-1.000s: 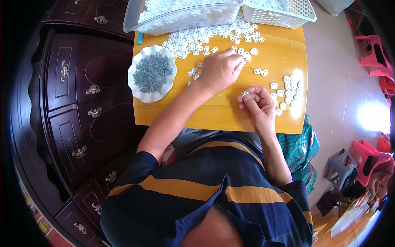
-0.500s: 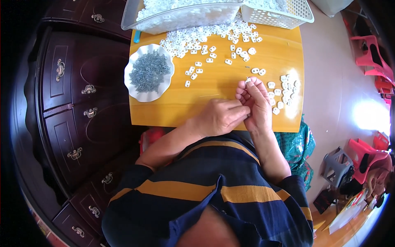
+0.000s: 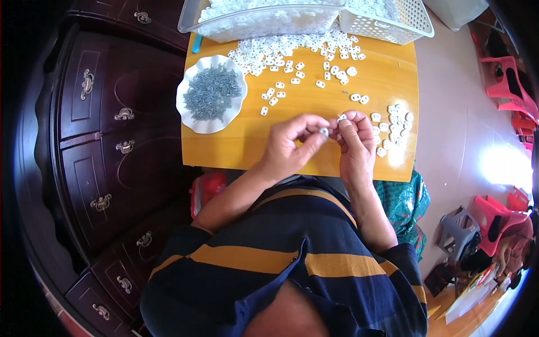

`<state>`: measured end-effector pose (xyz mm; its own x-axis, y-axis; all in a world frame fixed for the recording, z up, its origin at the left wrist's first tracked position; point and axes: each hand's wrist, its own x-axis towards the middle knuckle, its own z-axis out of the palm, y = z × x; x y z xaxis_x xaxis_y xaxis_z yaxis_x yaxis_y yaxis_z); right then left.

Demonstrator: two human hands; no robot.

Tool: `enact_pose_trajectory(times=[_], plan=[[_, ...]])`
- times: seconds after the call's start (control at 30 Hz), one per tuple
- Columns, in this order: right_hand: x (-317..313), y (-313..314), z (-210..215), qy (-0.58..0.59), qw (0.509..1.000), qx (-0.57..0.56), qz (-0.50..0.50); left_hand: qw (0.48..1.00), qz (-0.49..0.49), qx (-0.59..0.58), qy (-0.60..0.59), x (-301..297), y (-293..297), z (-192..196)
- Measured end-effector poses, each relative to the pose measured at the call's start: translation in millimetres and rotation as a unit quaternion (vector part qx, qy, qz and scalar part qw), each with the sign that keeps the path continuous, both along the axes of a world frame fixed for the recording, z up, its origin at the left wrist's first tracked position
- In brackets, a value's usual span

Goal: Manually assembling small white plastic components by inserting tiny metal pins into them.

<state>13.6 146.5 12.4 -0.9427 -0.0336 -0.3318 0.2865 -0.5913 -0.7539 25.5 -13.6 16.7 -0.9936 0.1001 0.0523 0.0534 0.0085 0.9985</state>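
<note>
My left hand (image 3: 287,147) is closed, a small white plastic piece (image 3: 324,132) pinched between thumb and fingertips. Just beside it, my right hand (image 3: 357,147) grips another small white piece (image 3: 341,118) between thumb and bent fingers. The fingertips of both hands nearly meet above the table's front part. Right of my right hand lies a group of white rounded pieces (image 3: 394,127) with small holes. Beyond the hands are two oval two-hole pieces (image 3: 359,98) and a single thin grey pin (image 3: 345,92), perhaps a screw.
A scalloped white dish (image 3: 184,112) of grey screw-like pins (image 3: 211,92) stands left on the wooden table (image 3: 224,149). Loose two-hole white pieces (image 3: 281,48) spread before a clear bin (image 3: 264,28) and a perforated basket (image 3: 387,32). Dark drawers (image 3: 92,163) stand left; a grey stool (image 3: 457,230) is at right.
My left hand has lifted away from my right palm, and a white piece now shows at its fingertips. My right hand keeps its white piece. The whole view has shifted slightly.
</note>
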Motion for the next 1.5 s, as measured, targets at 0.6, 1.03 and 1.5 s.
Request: enact_pose_trajectory(times=[0.6,1.03,1.5], plan=[[7.7,-4.1,-3.3,0.078,0.992,0.069,0.072,0.998,0.009,-0.035,0.045,-13.1,-11.5,4.8],[8.1,-6.4,-7.9,0.074,0.990,0.084,0.090,0.985,-0.003,-0.113,0.133,-17.7,-16.1,4.3],[8.3,-8.4,-16.5,0.118,0.970,0.206,0.050,0.990,-0.005,-0.120,0.072,-22.3,-14.3,-0.5]])
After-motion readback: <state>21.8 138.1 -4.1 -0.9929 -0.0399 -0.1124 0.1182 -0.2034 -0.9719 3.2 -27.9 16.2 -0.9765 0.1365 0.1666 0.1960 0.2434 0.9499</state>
